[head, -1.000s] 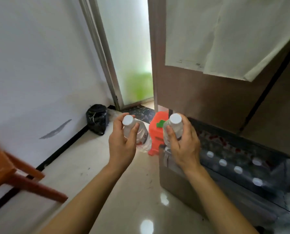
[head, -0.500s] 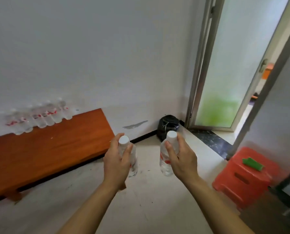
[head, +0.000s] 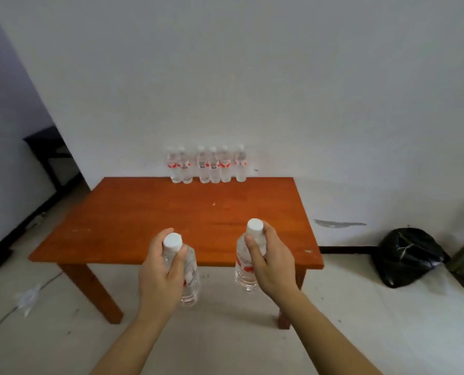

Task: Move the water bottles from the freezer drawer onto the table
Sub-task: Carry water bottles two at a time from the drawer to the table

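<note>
My left hand (head: pixel 161 269) grips a clear water bottle (head: pixel 189 277) with a white cap and a red label, held upright near the front edge of the orange wooden table (head: pixel 155 212). In my right hand (head: pixel 272 262) is a second water bottle (head: pixel 243 272) of the same kind, also upright, in front of the table's front right part. Both held bottles hang in the air at the table's front edge. Several more bottles (head: pixel 207 165) stand in a row at the table's back edge, against the white wall. The freezer drawer is out of view.
A black plastic bag (head: pixel 408 255) lies on the floor to the right of the table, by the wall. A crumpled clear wrapper (head: pixel 28 296) and a thin cable lie on the floor at the left. A dark doorway (head: pixel 49 155) opens at the far left.
My view has swung left from the freezer to face the table squarely. Both hands have carried their bottles along and now hold them at the table's front edge.
</note>
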Demonstrator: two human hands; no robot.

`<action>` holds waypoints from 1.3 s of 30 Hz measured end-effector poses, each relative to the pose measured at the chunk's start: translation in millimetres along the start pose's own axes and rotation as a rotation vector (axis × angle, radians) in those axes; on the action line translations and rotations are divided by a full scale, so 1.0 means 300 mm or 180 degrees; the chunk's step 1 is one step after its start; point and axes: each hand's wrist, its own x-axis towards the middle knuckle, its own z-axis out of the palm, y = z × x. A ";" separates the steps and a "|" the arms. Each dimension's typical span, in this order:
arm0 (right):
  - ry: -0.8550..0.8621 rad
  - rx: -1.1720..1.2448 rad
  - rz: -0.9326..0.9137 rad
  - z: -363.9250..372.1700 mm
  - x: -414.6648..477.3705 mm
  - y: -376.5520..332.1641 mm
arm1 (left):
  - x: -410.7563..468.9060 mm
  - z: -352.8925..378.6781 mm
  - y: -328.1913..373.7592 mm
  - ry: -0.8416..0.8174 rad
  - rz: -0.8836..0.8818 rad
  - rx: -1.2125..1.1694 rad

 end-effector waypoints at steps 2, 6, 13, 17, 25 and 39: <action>-0.0149 -0.0004 -0.0044 0.134 0.124 0.011 | 0.137 0.012 -0.080 0.0086 -0.0068 0.0105; -0.0405 0.0016 -0.0188 0.352 0.409 0.031 | 0.466 0.068 -0.200 0.0099 -0.0166 0.0205; -0.0719 0.0124 -0.0480 0.558 0.917 -0.061 | 1.007 0.067 -0.225 0.0380 0.0040 0.0149; -0.0905 0.0257 -0.0565 0.705 1.161 -0.079 | 1.272 0.087 -0.306 0.0531 0.0000 0.0160; -0.1099 -0.0046 -0.0418 1.058 1.479 -0.018 | 1.695 0.137 -0.681 0.0382 -0.0348 0.0349; -0.1468 -0.0385 0.0027 1.757 2.041 -0.084 | 2.437 0.201 -1.236 -0.0262 -0.0767 0.0468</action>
